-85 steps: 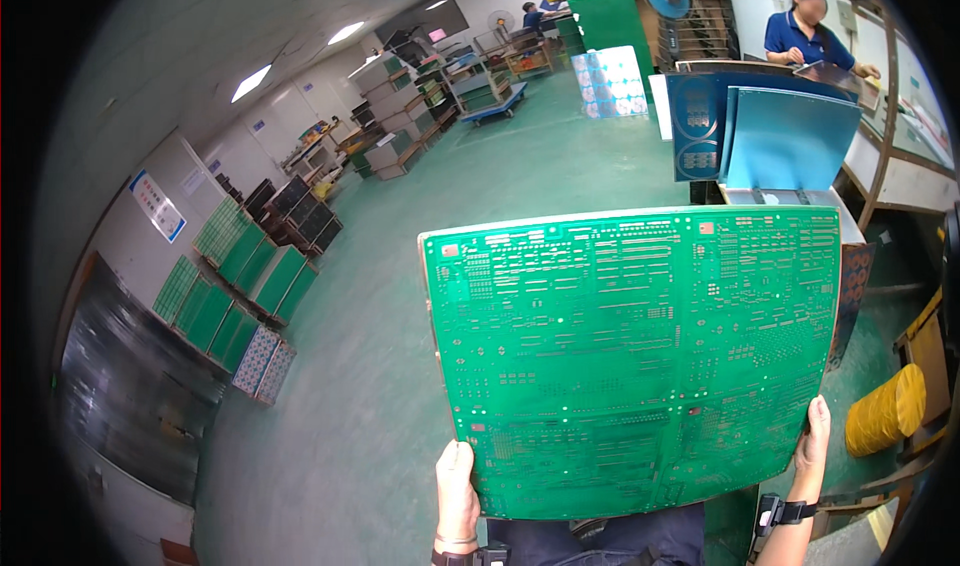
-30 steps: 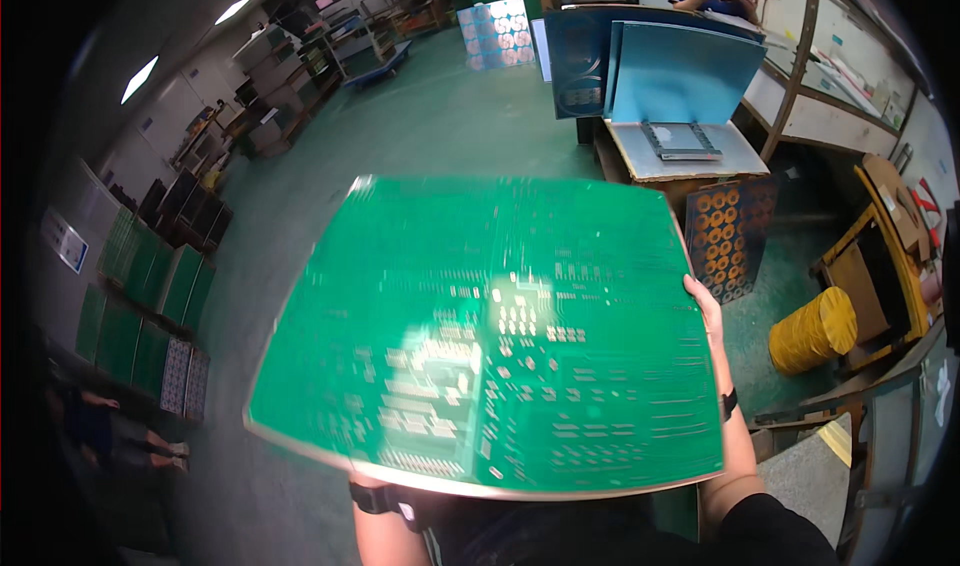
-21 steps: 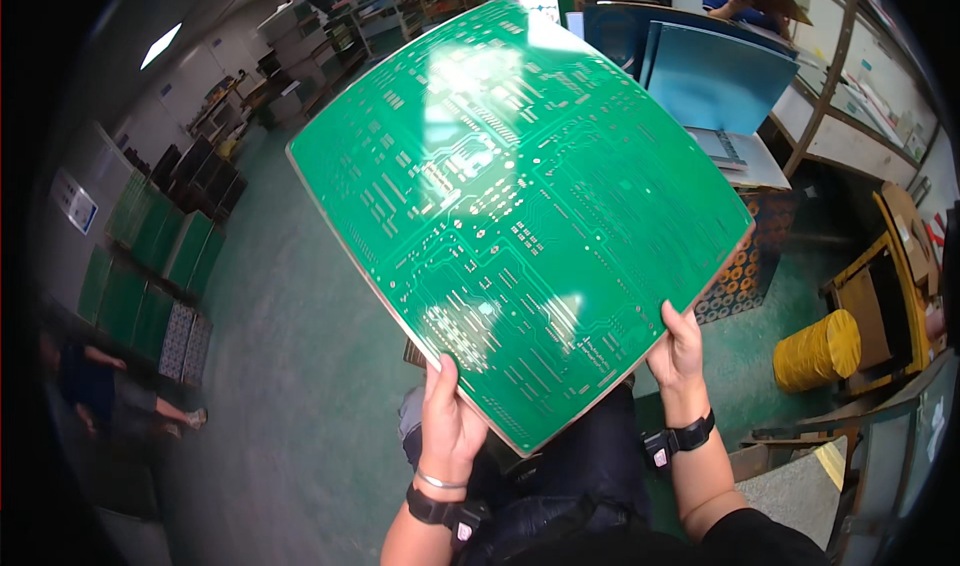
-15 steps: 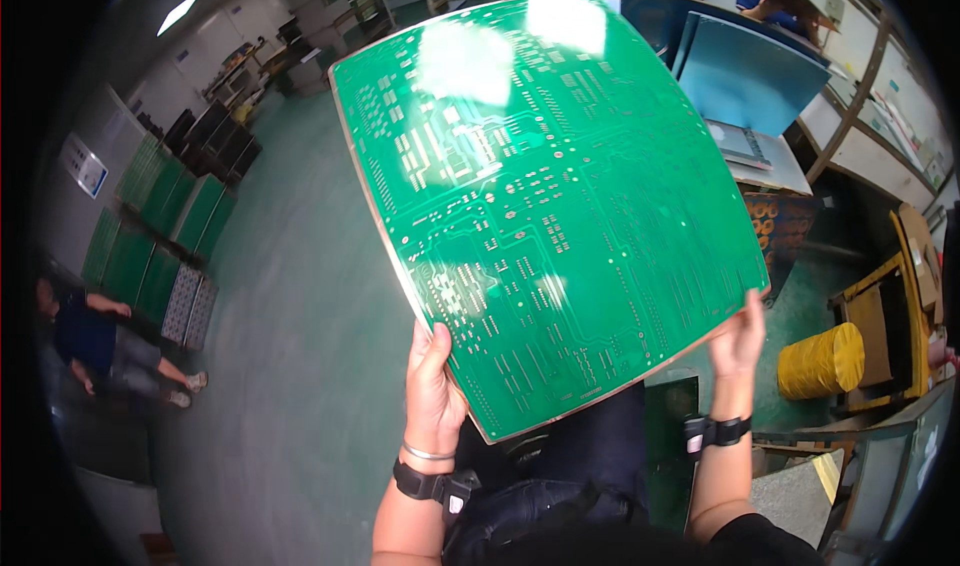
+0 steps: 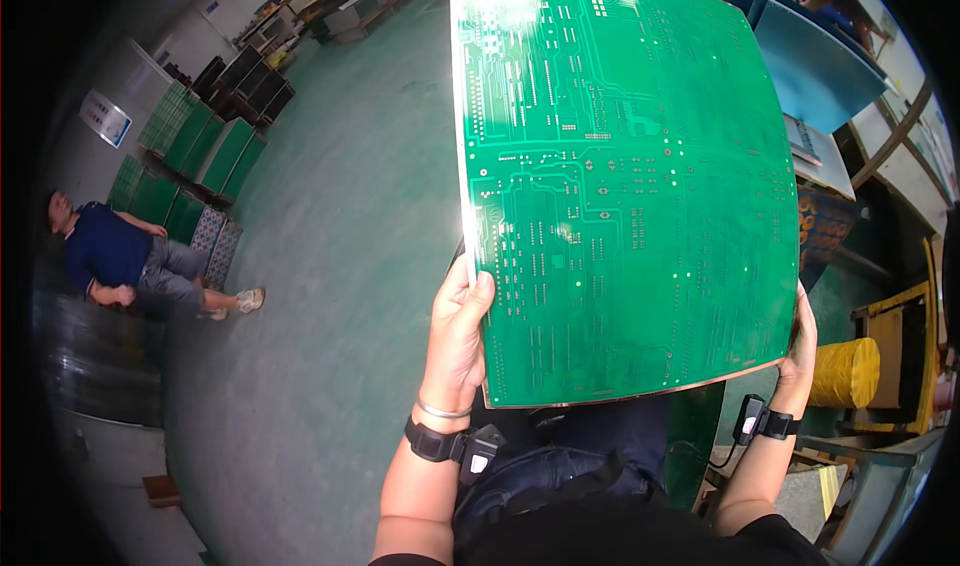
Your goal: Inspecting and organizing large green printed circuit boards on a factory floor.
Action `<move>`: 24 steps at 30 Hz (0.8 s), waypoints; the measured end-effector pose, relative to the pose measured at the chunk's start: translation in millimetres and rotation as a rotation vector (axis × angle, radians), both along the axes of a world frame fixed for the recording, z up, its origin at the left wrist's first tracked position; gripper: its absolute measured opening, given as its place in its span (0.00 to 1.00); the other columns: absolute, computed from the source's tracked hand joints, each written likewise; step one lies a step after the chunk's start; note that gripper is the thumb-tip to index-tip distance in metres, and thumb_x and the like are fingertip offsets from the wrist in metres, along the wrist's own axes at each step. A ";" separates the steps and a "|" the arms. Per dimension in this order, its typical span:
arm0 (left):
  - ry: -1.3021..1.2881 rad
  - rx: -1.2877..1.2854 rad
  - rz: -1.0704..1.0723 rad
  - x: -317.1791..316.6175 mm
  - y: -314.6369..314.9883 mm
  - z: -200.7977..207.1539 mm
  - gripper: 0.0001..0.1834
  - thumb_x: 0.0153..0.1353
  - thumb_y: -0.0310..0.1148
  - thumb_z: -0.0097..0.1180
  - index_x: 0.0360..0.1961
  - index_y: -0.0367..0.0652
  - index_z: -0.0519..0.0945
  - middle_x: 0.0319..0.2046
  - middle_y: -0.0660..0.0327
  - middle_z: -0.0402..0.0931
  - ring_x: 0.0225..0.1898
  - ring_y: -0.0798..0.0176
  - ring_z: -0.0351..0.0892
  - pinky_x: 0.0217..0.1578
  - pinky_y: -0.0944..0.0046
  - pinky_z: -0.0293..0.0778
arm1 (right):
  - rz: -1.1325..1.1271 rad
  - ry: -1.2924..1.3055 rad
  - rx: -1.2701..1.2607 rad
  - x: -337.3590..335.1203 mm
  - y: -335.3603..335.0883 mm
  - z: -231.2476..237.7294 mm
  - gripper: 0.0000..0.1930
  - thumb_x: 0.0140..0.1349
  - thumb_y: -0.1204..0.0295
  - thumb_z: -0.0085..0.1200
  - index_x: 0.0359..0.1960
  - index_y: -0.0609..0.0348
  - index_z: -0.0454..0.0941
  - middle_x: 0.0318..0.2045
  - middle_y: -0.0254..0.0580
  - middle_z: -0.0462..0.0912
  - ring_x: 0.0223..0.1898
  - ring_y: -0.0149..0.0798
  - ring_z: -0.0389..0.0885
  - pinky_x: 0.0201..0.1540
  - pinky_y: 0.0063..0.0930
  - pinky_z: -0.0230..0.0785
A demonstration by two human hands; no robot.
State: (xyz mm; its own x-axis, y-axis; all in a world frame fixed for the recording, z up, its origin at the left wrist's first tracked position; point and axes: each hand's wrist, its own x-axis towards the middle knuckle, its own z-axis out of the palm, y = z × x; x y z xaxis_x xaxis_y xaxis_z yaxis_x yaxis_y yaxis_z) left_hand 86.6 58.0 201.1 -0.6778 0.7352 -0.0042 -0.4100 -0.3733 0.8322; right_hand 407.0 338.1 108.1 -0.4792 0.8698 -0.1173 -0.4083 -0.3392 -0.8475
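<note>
A large green printed circuit board (image 5: 640, 226) with pale pads and thin traces is held up in front of me. Bright glare covers its upper left part. My left hand (image 5: 460, 326) grips the lower left edge, thumb on the face and fingers behind. At the lower right edge, my right hand (image 5: 803, 336) holds the board from the side, its fingers partly hidden behind it. Black straps with small devices sit on both wrists.
Green stacked crates (image 5: 195, 151) line the left wall. A person in a dark blue shirt (image 5: 120, 251) is at far left, another at upper right. A blue panel (image 5: 815, 61) stands on a bench at right. Below are a yellow wrapped roll (image 5: 845, 371) and yellow frame.
The board has turned more upright and shifted right, with both hands still on it. The glare has moved to its upper left. My view has swung, showing more of the person at left.
</note>
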 end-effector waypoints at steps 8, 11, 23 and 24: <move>-0.008 -0.024 -0.015 -4.4 0.4 -2.6 0.23 0.62 0.35 0.52 0.55 0.35 0.66 0.47 0.60 0.74 0.46 0.68 0.74 0.47 0.67 0.72 | 0.010 -0.098 0.122 -6.2 -7.9 10.0 0.24 0.67 0.63 0.40 0.60 0.64 0.61 0.57 0.41 0.68 0.57 0.34 0.67 0.59 0.26 0.59; -0.019 -0.030 -0.023 -7.7 -1.1 -6.8 0.23 0.62 0.35 0.52 0.55 0.35 0.66 0.46 0.59 0.74 0.45 0.67 0.75 0.46 0.67 0.73 | 0.017 -0.098 0.114 -4.1 -7.1 9.6 0.23 0.68 0.63 0.40 0.60 0.65 0.61 0.58 0.42 0.67 0.58 0.35 0.66 0.60 0.28 0.58; 0.040 -0.076 0.042 -20.8 -5.7 -10.0 0.15 0.63 0.32 0.50 0.49 0.37 0.69 0.43 0.60 0.75 0.42 0.69 0.75 0.44 0.70 0.72 | 0.037 -0.031 0.177 -10.3 -15.0 27.8 0.26 0.64 0.65 0.47 0.59 0.70 0.61 0.54 0.46 0.71 0.52 0.35 0.72 0.55 0.26 0.63; 0.038 -0.082 0.051 -23.2 -9.2 -12.1 0.15 0.63 0.32 0.50 0.49 0.37 0.69 0.44 0.60 0.75 0.42 0.69 0.75 0.44 0.69 0.72 | 0.022 -0.039 0.180 -14.5 -17.8 30.8 0.26 0.64 0.65 0.47 0.59 0.70 0.61 0.54 0.46 0.71 0.52 0.35 0.72 0.55 0.26 0.63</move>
State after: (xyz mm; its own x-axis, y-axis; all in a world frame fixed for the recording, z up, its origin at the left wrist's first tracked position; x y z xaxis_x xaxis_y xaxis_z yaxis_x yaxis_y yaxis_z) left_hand 63.4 48.8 188.9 -0.7150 0.6982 -0.0361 -0.3595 -0.3229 0.8755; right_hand 392.6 320.3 138.9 -0.4968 0.8676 0.0202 -0.3681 -0.1895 -0.9103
